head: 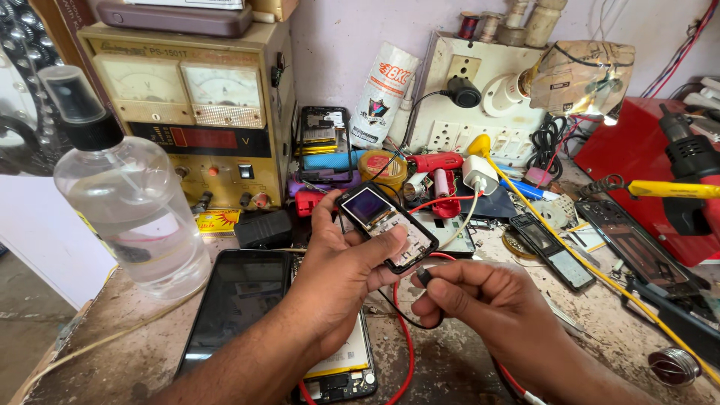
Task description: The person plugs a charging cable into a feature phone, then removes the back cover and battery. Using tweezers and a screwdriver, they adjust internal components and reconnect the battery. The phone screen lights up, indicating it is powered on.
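Observation:
My left hand holds a small keypad phone with its casing stripped, the little screen lit bluish-purple and facing up. My right hand pinches a black charger plug just below the phone's lower end; the plug's thin black cable loops down under the hand. Whether the plug touches the phone is unclear. Under my left wrist lies an opened smartphone with its battery showing.
A dark smartphone lies screen up at the left beside a clear spray bottle. Behind stand a yellow bench power supply, a wall socket board, a red soldering station, a solder spool, phone parts and wires.

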